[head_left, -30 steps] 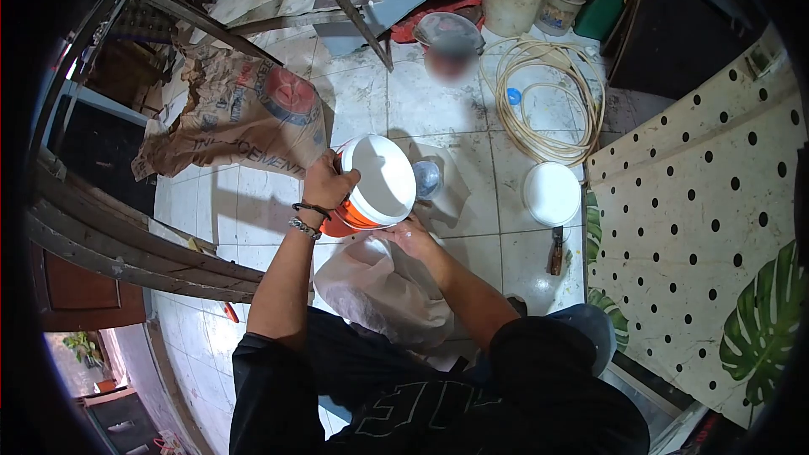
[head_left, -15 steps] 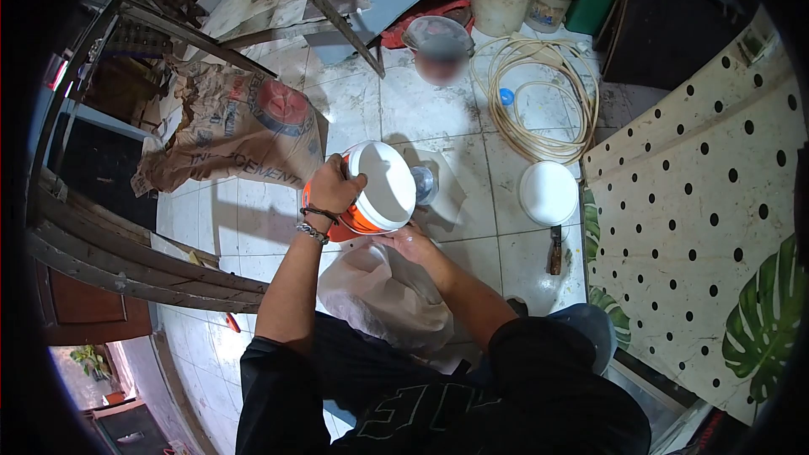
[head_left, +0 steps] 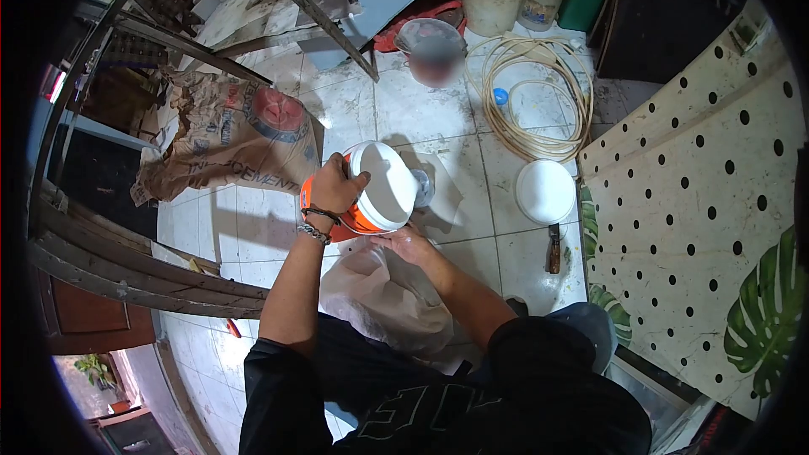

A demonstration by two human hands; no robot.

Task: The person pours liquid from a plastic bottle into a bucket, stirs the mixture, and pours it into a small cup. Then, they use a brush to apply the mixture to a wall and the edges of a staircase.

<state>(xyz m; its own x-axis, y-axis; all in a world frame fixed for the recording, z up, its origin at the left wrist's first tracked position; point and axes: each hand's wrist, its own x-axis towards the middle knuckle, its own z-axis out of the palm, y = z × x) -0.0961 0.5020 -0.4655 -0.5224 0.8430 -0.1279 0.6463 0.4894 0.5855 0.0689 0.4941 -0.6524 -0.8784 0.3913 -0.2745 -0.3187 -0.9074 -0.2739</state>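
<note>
An orange bucket (head_left: 362, 217) with a white rim and white inside is tilted to the right in both hands. My left hand (head_left: 335, 187) grips its upper left rim, thumb over the edge. Beneath the lower side is my right hand (head_left: 408, 243), partly hidden by the bucket, supporting it. A clear container (head_left: 424, 189) shows just beyond the bucket's mouth on the tiles. Below the hands, a whitish plastic bag (head_left: 383, 299) lies between the legs.
A paper cement sack (head_left: 244, 131) is at the left. A coiled hose (head_left: 581, 109), a white round lid (head_left: 545, 192) and a dark-handled tool (head_left: 553, 251) lie at the right. Behind stand a grey bucket (head_left: 431, 42) and a cream bucket (head_left: 491, 10). Metal bars (head_left: 312, 8) cross the upper left.
The view has shifted slightly. Both hands keep the same hold on the bucket, which stays tilted almost as before.
</note>
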